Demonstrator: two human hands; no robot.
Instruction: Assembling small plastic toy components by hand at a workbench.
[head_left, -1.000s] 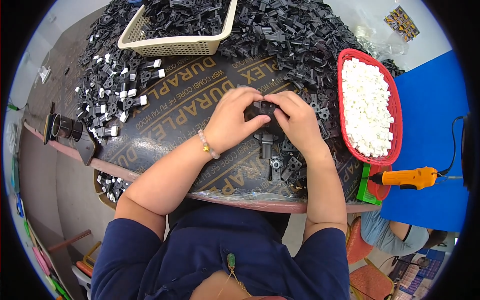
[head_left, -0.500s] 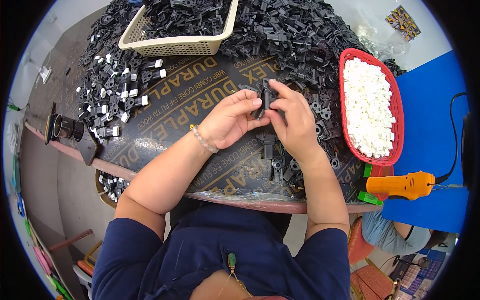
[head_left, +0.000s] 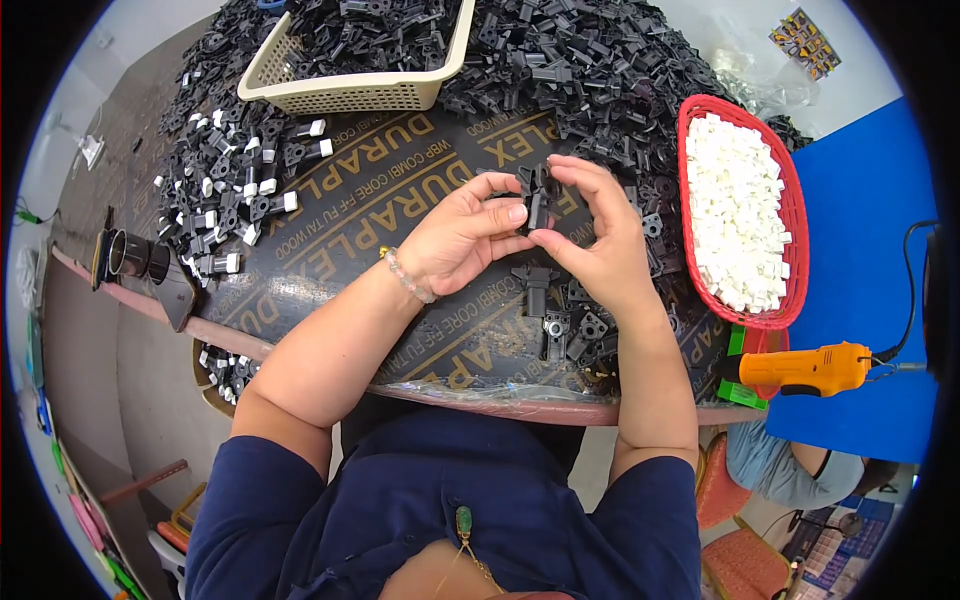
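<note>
While our left hand (head_left: 462,235) and right hand (head_left: 600,240) pinch one black plastic bracket (head_left: 537,200) together, the red basket (head_left: 792,215) of white clips (head_left: 735,205) sits at three o'clock.

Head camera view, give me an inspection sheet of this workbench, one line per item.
Surface: dark printed board, its near edge wrapped in clear plastic.
Job's things: black plastic part held above the board.
Clutter: heap of black parts; beige basket; red basket of white pieces; white-capped parts.
Grippers: left hand and right hand both pinch the part.
Cables: black cord to orange power tool.
Surroundings: blue surface; another person's sleeve.
</note>
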